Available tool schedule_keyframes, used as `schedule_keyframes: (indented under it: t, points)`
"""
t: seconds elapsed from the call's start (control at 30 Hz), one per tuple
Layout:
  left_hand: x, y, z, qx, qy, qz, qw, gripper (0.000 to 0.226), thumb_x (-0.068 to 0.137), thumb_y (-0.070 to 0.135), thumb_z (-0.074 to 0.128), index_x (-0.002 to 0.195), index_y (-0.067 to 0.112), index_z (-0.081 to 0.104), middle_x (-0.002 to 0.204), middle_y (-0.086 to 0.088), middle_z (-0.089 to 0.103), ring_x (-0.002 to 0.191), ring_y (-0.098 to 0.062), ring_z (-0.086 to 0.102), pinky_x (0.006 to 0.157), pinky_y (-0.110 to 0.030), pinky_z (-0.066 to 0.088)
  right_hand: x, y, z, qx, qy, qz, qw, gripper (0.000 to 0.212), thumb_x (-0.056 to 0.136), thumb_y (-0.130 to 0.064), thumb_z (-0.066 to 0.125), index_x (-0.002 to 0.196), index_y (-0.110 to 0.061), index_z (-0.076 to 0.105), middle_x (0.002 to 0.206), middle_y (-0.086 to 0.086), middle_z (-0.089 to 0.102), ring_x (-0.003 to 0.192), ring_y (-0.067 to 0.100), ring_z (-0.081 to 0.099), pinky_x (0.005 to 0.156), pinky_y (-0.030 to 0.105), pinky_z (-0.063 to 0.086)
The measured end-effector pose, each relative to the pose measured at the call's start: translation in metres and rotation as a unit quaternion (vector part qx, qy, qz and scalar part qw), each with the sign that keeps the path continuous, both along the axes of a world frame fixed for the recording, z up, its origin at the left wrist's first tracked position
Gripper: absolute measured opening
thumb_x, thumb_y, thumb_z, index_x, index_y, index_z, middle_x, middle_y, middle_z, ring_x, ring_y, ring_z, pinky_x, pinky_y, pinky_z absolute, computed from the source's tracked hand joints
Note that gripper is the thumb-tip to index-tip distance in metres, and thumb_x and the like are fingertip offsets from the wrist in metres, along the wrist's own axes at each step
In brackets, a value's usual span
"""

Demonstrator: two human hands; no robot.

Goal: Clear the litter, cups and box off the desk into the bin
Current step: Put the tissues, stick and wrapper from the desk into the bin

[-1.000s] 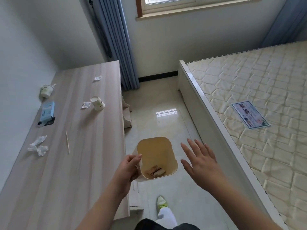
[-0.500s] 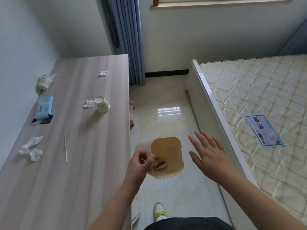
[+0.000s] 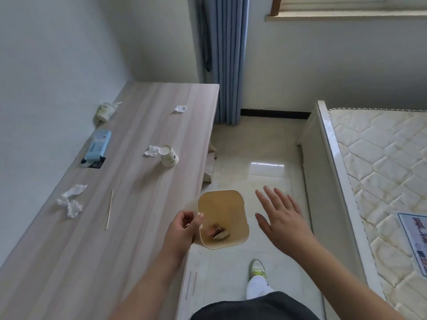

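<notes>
The left hand [image 3: 182, 229] grips the beige bin's [image 3: 240, 204] rim beside the bench [image 3: 138, 227]; the right hand [image 3: 284, 218] hovers with fingers spread, grasping nothing.

Blue curtain [image 3: 227, 58] hanging beside the window sill [image 3: 346, 16]; bare quilted mattress [image 3: 381, 162] at right, carrying a printed leaflet [image 3: 416, 241]; glossy tiled floor [image 3: 258, 144] between.

Soft daylight from the window [image 3: 346, 5] glares on the floor tiles [image 3: 266, 164]; wide-angle edges bend.
</notes>
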State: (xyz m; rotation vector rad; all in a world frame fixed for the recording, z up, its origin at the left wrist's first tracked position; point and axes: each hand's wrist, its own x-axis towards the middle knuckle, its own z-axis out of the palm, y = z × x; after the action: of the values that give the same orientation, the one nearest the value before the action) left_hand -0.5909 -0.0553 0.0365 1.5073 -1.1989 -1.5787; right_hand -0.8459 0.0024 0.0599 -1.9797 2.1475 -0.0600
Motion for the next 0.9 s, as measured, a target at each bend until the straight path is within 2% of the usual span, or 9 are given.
schedule_keyframes:
  t: [0.1,0.2,0.3,0.37,0.47,0.6,0.7,0.8,0.9]
  points:
    - [-0.008,-0.020,0.005,0.010,-0.004,0.075,0.997,0.031,0.086,0.028,0.070,0.097,0.001,0.060,0.058,0.007,0.052,0.047,-0.006,0.045,0.047,-0.021,0.039,-0.014,-0.040,0.001,-0.011,-0.009,0.040,0.999,0.074,0.084,-0.062,-0.013,0.150,-0.033,0.001,0.160,-0.003,0.008,0.147,0.020,0.000,0.118,0.039,-0.003]
    - [-0.016,-0.038,0.016,0.021,0.005,0.135,0.991,0.038,0.081,0.033,0.073,0.096,0.001,0.061,0.057,0.007,0.052,0.050,-0.010,0.044,0.052,-0.026,0.040,-0.027,-0.083,0.005,-0.024,-0.013,0.072,0.997,0.069,0.090,-0.061,-0.003,0.150,-0.030,0.015,0.158,0.000,0.022,0.146,0.023,0.013,0.117,0.038,0.003]
    - [-0.015,-0.051,0.023,0.030,0.030,0.206,0.978,0.052,0.065,0.045,0.077,0.092,0.005,0.061,0.070,-0.006,0.056,0.065,-0.022,0.047,0.064,-0.039,0.044,-0.030,-0.123,0.011,-0.028,-0.018,0.120,0.992,0.064,0.092,-0.056,0.009,0.149,-0.029,0.018,0.157,0.000,0.025,0.145,0.024,0.017,0.117,0.040,0.008]
    - [-0.010,-0.054,0.025,0.028,0.051,0.251,0.966,0.053,0.063,0.045,0.078,0.091,0.005,0.059,0.076,-0.013,0.053,0.071,-0.025,0.046,0.069,-0.043,0.044,-0.024,-0.146,0.013,-0.029,-0.026,0.152,0.988,0.065,0.090,-0.055,0.010,0.150,-0.029,0.017,0.157,0.000,0.022,0.145,0.024,0.015,0.118,0.041,0.008]
    - [0.005,-0.050,0.026,0.027,0.066,0.316,0.946,0.044,0.068,0.039,0.077,0.090,0.006,0.058,0.076,-0.013,0.051,0.071,-0.024,0.046,0.069,-0.041,0.042,-0.007,-0.175,0.012,-0.029,-0.029,0.204,0.978,0.066,0.090,-0.056,0.010,0.150,-0.030,0.016,0.158,0.000,0.020,0.146,0.025,0.013,0.118,0.041,0.009]
    - [0.038,-0.028,0.021,0.033,0.074,0.384,0.920,0.022,0.087,0.024,0.068,0.090,0.006,0.056,0.080,-0.015,0.052,0.070,-0.023,0.047,0.065,-0.038,0.044,0.032,-0.201,0.012,-0.039,-0.037,0.268,0.962,0.063,0.091,-0.054,0.014,0.149,-0.028,0.022,0.156,0.001,0.026,0.144,0.025,0.020,0.117,0.041,0.017]
    - [0.067,-0.009,0.015,0.036,0.076,0.416,0.905,0.017,0.090,0.020,0.064,0.091,0.005,0.055,0.080,-0.015,0.047,0.067,-0.022,0.043,0.060,-0.034,0.041,0.071,-0.216,0.010,-0.040,-0.034,0.304,0.951,0.062,0.092,-0.053,0.015,0.147,-0.027,0.027,0.154,0.002,0.031,0.142,0.027,0.024,0.115,0.042,0.020]
    - [0.105,0.008,0.019,0.034,0.077,0.459,0.885,0.016,0.091,0.020,0.061,0.091,0.006,0.055,0.080,-0.015,0.049,0.072,-0.025,0.045,0.064,-0.035,0.044,0.118,-0.227,0.008,-0.047,-0.029,0.338,0.940,0.063,0.090,-0.053,0.018,0.145,-0.026,0.032,0.152,0.004,0.034,0.140,0.030,0.027,0.113,0.044,0.022]
    - [0.146,0.025,0.031,0.018,0.083,0.490,0.867,0.017,0.093,0.021,0.059,0.095,0.004,0.054,0.062,-0.003,0.049,0.061,-0.018,0.044,0.063,-0.033,0.042,0.167,-0.232,0.011,-0.054,-0.032,0.380,0.923,0.063,0.089,-0.052,0.021,0.143,-0.024,0.038,0.150,0.005,0.039,0.139,0.030,0.031,0.111,0.045,0.025]
